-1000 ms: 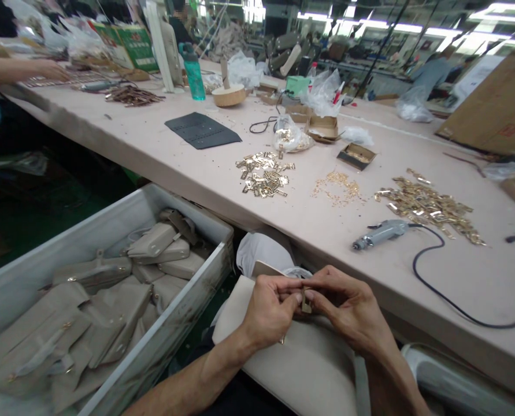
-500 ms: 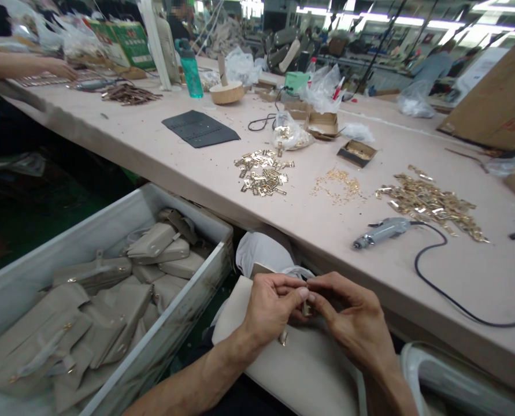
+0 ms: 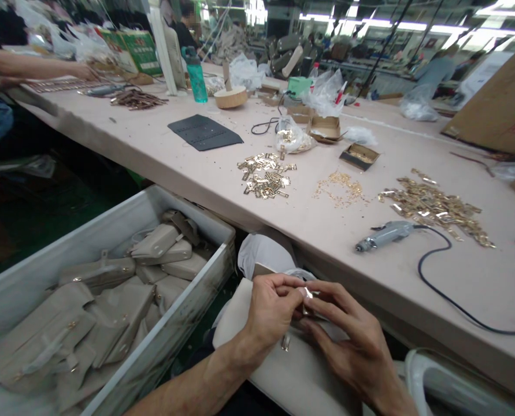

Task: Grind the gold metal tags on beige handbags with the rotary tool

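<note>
A beige bag (image 3: 274, 375) lies on my lap with its flap edge raised. My left hand (image 3: 274, 303) is closed, thumb and index finger pinching a small shiny gold metal plate (image 3: 308, 293) at the flap edge. My right hand (image 3: 352, 335) meets it from the other side. Its index and middle fingertips rest at the plate, while the thumb is held apart, lower down. A second small metal fitting (image 3: 285, 342) sits on the bag just below my left hand. The fingers partly hide the flap and the plate's far side.
A white bin (image 3: 196, 283) of beige bags stands at left. On the table (image 3: 309, 231) lie a corded electric screwdriver (image 3: 385, 236), gold plates (image 3: 266, 176), tiny gold screws (image 3: 339, 189) and gold fittings (image 3: 439, 208). A co-worker's arm (image 3: 44, 63) reaches in at far left.
My right thumb has drawn down and away from the plate, so more of its shiny face shows. My left hand keeps its pinch. The co-worker's arm reaches further right.
</note>
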The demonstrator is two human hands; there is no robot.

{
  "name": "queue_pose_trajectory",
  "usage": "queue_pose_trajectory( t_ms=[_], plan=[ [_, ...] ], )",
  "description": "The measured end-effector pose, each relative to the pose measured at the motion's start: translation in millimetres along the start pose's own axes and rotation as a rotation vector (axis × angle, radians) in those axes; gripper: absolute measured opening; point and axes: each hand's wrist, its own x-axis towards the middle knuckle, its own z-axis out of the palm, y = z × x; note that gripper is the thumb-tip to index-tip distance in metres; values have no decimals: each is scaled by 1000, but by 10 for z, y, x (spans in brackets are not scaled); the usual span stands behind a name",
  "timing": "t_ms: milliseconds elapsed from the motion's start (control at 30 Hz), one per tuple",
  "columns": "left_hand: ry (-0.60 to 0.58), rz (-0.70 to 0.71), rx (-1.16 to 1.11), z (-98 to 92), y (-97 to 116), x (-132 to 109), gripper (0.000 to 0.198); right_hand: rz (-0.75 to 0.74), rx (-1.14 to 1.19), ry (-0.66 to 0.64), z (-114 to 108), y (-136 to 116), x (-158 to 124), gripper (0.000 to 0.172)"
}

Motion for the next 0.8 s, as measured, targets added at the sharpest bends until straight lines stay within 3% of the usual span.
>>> queue_pose_trajectory(
  t_ms=[133, 233, 300, 367, 433, 567, 800],
  plan=[
    [0, -38, -55, 32, -19, 24, 27, -124, -117, -13, 18, 87, -55, 52],
    [-67, -58, 38, 27, -7, 6, 26, -107, -105, 68, -3, 107, -9, 48],
    [-73, 53, 188, 19, 30, -42, 24, -20, -33, 131, -35, 101, 53, 34],
    [-40, 261, 346, 16, 78, -100, 19, 79, 52, 162, -69, 102, 114, 21],
    [-50, 396, 406, 22, 112, -141, 17, 156, 119, 163, -89, 118, 155, 16],
    [-198, 247, 307, 49, 82, -108, 29, 278, 223, 132, -79, 174, 164, 17],
    [-132, 158, 239, 100, -31, 4, 31, 416, 328, 155, -41, 312, 74, 20]
  ],
)
